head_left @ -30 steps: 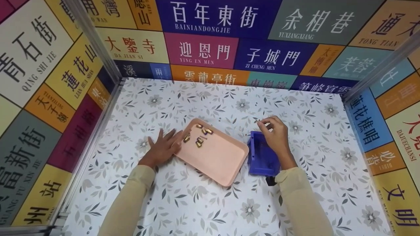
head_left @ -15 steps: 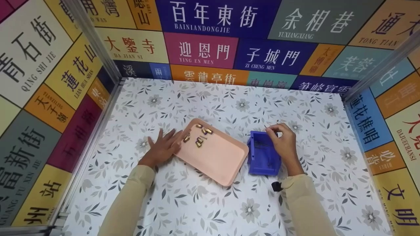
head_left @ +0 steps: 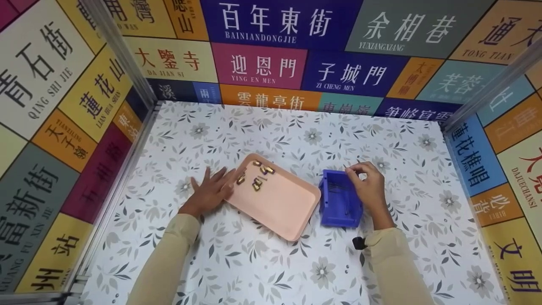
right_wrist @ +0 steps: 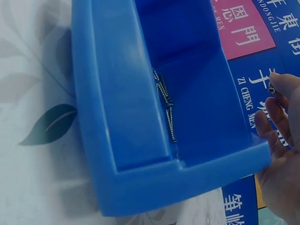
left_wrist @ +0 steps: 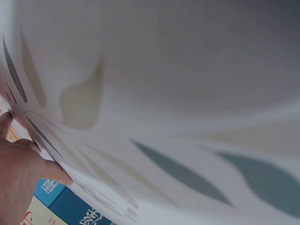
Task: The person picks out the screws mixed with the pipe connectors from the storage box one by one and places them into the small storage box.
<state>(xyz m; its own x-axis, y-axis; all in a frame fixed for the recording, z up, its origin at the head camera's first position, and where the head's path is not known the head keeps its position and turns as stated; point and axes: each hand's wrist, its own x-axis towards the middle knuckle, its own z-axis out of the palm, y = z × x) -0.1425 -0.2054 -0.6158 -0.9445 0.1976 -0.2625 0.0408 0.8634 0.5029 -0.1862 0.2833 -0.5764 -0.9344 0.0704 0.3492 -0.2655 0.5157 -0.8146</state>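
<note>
My right hand (head_left: 368, 184) is at the right rim of a blue plastic bin (head_left: 338, 221). Thumb and forefinger pinch a small screw (right_wrist: 272, 89), its cross-slotted head showing in the right wrist view. Several long, thin screws (right_wrist: 168, 105) lie on the floor of that bin. With fingers spread, my left hand (head_left: 207, 192) rests on the table at the left edge of a pink tray (head_left: 283, 209), fingertips overlapping its rim. Short brass-coloured cylinders (head_left: 257, 184) lie in the tray's far left end, beside a loose thin screw (head_left: 265, 178).
A white tablecloth (head_left: 271, 271) printed with grey flowers and leaves covers the table. Panels (head_left: 262, 65) with colourful street-name lettering stand at the back and both sides. A black object (head_left: 359, 242) sits at my right cuff.
My right hand has moved right and toward me, from above the bin to its right rim, uncovering the bin's inside while pinching the screw. My left hand and the tray stay put.
</note>
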